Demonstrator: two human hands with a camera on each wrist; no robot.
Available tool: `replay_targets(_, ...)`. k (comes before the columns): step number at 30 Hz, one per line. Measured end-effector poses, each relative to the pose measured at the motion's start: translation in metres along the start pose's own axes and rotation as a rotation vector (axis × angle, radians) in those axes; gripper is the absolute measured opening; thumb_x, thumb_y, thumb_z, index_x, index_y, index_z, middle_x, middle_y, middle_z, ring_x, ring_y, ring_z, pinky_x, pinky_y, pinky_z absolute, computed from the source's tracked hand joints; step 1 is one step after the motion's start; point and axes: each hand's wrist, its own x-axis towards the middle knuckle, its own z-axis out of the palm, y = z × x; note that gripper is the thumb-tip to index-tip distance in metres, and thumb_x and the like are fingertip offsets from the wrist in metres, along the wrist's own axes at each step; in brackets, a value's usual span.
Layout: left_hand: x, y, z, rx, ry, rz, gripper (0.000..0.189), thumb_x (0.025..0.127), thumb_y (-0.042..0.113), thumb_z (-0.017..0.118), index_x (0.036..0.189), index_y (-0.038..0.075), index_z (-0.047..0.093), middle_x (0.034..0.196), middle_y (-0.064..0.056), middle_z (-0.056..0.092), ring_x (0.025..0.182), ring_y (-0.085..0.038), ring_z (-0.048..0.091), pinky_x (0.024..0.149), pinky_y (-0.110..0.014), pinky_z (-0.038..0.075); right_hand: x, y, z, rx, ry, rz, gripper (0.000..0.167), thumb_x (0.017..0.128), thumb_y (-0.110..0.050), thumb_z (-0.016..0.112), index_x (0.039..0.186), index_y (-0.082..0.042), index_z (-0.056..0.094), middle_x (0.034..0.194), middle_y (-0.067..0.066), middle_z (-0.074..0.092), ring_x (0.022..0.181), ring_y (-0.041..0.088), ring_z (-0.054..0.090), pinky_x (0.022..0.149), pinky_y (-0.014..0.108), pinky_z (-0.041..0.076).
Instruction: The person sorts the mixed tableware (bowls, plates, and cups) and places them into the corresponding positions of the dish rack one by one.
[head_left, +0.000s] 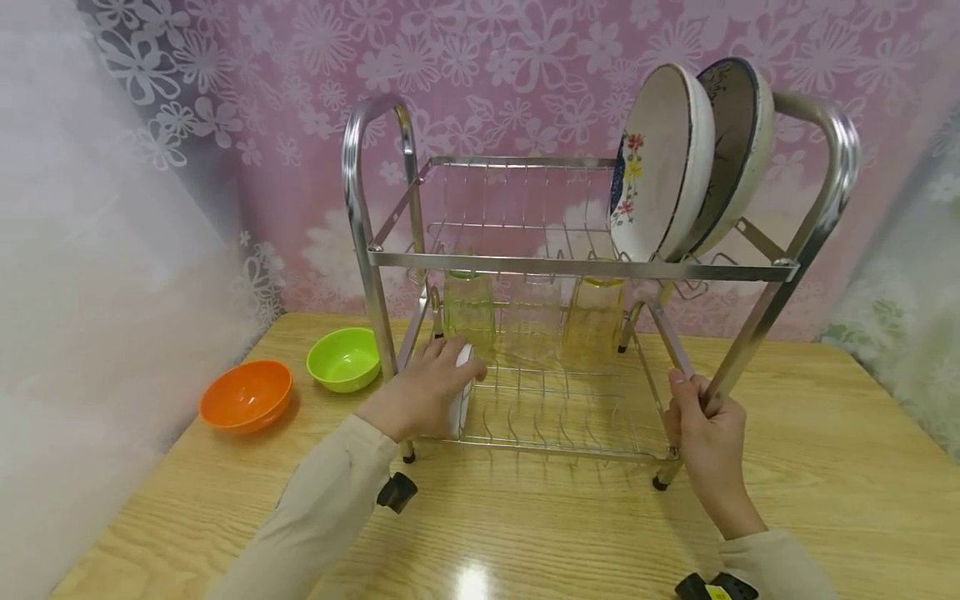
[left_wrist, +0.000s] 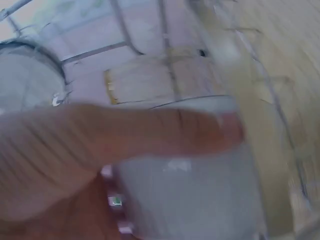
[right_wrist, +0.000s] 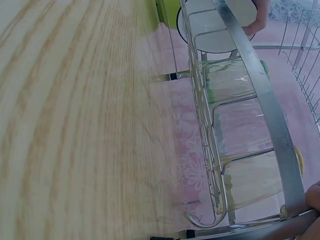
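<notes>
In the head view my left hand (head_left: pixel 427 387) holds a white dish with a thin dark rim (head_left: pixel 460 408) on edge at the left end of the lower rack. The left wrist view is blurred, with the thumb lying across the white dish (left_wrist: pixel 200 195). From the right wrist view the dish (right_wrist: pixel 212 37) looks round, with fingers at its edge. My right hand (head_left: pixel 705 425) grips the metal dish rack (head_left: pixel 577 268) at its right front leg, by the lower side bar. Three clear glasses, tinted green (head_left: pixel 468 312), colourless (head_left: pixel 531 321) and yellow (head_left: pixel 595 321), stand in the lower tier's back.
Two large patterned bowls, one white with flowers (head_left: pixel 660 167) and one darker inside (head_left: pixel 731 158), lean on edge in the upper tier's right end. An orange bowl (head_left: pixel 246 397) and a green bowl (head_left: pixel 345 360) sit on the wooden table (head_left: pixel 540 525) left of the rack.
</notes>
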Motion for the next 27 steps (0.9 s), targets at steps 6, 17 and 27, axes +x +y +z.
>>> replay_targets(6,-0.001,0.002,-0.005,-0.128,-0.078,-0.074,0.060,0.078,0.020,0.082,0.130,0.021,0.052,0.158,-0.014,0.013,0.144,-0.042,0.009,0.117,-0.057,0.014,0.000,0.001,0.000,0.004,-0.005,-0.002,0.042,0.101,-0.011,0.050,0.061,-0.006,0.036,0.042,0.000,0.027,0.035,0.019,0.018,0.030,0.035,0.009)
replay_targets(17,-0.015,0.004,0.015,-0.122,0.142,0.030,0.063,0.084,0.030,0.076,0.137,0.014,0.048,0.155,-0.022,0.019,0.143,-0.046,0.009,0.115,-0.062,0.009,-0.001,0.000,-0.001,0.015,-0.007,-0.011,0.042,0.101,-0.010,0.049,0.061,-0.006,0.036,0.043,0.000,0.027,0.035,0.018,0.017,0.030,0.034,0.008)
replay_targets(27,-0.024,0.004,0.023,-0.113,0.237,0.050,0.063,0.086,0.026,0.075,0.140,0.012,0.046,0.154,-0.025,0.020,0.143,-0.045,0.011,0.115,-0.061,0.015,0.000,-0.001,0.000,0.013,-0.009,0.001,0.042,0.101,-0.009,0.049,0.061,-0.007,0.036,0.044,0.000,0.027,0.036,0.020,0.017,0.031,0.035,0.009)
